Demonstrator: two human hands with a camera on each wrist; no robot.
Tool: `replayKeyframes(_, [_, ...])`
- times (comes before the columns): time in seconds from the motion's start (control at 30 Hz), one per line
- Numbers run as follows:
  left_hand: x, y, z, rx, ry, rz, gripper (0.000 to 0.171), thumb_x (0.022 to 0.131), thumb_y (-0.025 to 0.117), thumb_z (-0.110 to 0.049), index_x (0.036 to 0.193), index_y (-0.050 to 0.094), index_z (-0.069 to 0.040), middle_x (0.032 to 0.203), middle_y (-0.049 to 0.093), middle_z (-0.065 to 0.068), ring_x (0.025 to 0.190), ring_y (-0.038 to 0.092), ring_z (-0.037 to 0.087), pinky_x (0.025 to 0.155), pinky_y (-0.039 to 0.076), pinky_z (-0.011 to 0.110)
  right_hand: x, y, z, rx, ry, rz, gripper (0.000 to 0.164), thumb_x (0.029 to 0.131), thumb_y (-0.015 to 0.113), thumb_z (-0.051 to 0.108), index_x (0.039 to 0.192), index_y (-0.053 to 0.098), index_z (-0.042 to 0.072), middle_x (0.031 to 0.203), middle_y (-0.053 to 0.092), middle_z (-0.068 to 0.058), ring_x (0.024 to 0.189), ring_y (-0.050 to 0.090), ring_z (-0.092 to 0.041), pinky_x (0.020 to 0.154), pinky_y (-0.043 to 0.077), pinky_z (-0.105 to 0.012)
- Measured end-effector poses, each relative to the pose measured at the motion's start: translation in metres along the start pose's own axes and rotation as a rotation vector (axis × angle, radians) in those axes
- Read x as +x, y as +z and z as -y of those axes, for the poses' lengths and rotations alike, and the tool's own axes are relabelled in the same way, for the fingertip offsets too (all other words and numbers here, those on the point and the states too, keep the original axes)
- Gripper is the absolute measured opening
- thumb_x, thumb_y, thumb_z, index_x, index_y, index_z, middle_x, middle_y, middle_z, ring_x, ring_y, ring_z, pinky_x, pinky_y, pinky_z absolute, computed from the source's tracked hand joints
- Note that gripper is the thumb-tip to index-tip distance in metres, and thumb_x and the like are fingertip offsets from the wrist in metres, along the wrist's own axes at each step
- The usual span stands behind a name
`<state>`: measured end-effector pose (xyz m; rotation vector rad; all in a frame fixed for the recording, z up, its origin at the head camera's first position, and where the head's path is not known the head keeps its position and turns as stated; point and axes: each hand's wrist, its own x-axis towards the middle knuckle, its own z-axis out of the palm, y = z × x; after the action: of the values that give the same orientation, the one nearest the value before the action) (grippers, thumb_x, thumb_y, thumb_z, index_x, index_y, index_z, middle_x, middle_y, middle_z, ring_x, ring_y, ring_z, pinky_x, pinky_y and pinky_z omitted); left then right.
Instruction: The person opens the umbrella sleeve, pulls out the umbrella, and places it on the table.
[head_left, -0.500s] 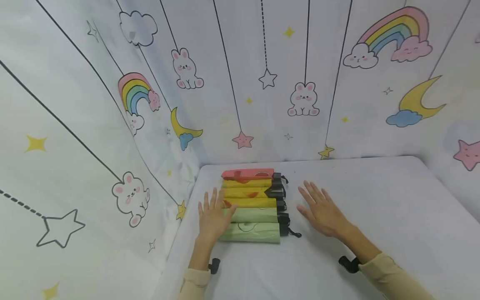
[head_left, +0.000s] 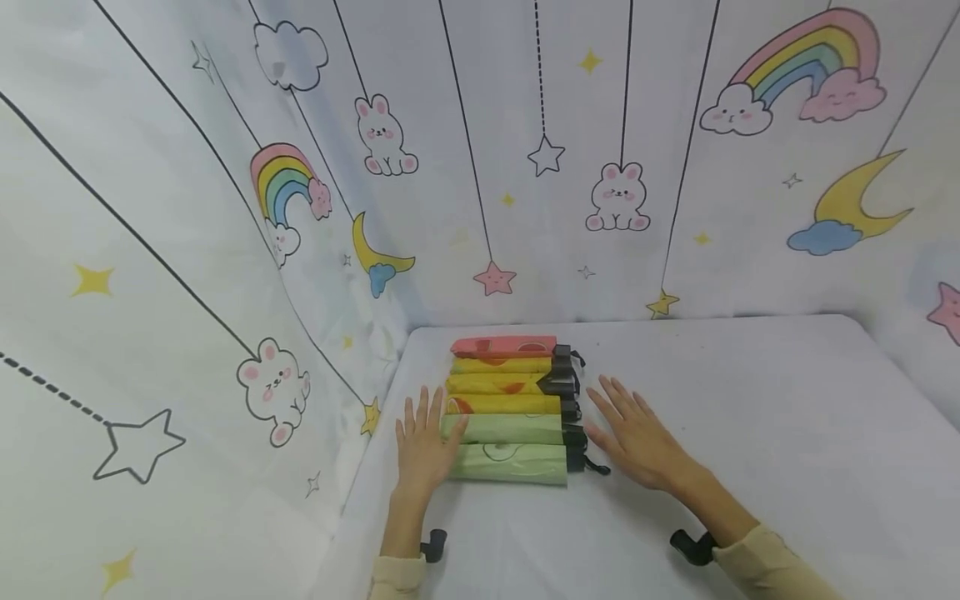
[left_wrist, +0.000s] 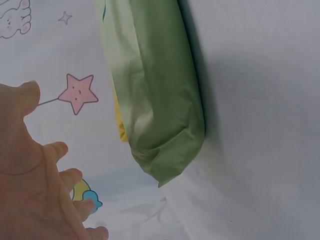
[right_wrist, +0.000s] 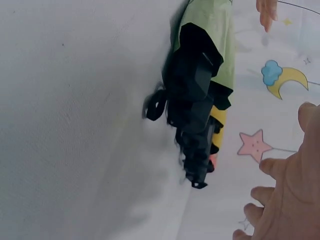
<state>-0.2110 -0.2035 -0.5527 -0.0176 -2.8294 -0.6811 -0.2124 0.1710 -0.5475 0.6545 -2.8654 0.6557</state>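
Note:
Several folded umbrellas in sleeves lie side by side in a row, black handles to the right. Nearest in the head view is a light green umbrella [head_left: 517, 467], with a second green umbrella [head_left: 510, 429] behind it. Three yellow umbrellas [head_left: 502, 384] follow, then a red umbrella [head_left: 502, 346] at the back. My left hand [head_left: 426, 442] is spread at the row's left ends, its thumb overlapping a green sleeve in the head view. Fingers extended, my right hand [head_left: 637, 433] hovers beside the black handles [right_wrist: 190, 75]. Neither hand grips anything.
A white cloth covers the table [head_left: 787, 417]. Behind and to the left hangs a white curtain [head_left: 480, 208] printed with bunnies, stars, moons and rainbows. A wrist strap [head_left: 597, 468] from the nearest umbrella sticks out to the right onto the cloth.
The head view has shifted slightly. My right hand has come left, closer to the umbrella handles; my left hand has shifted a little left relative to the row. The umbrellas keep their arrangement.

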Motion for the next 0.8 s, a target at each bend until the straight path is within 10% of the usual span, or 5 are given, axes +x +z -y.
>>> replayKeyframes(0.8, [-0.028,-0.001,0.001,-0.283,-0.109,0.041,0.076,0.108,0.047,-0.052,0.165,0.026,-0.007,0.171,0.017,0.022,0.155,0.009,0.053,0.121,0.011,0.076,-0.015,0.020,0.030,0.075,0.001,-0.010,0.076,0.108,0.044,0.058,0.164,0.030,0.009,0.172,0.020,-0.015,0.157,0.023,-0.039,0.125,0.025,-0.062])
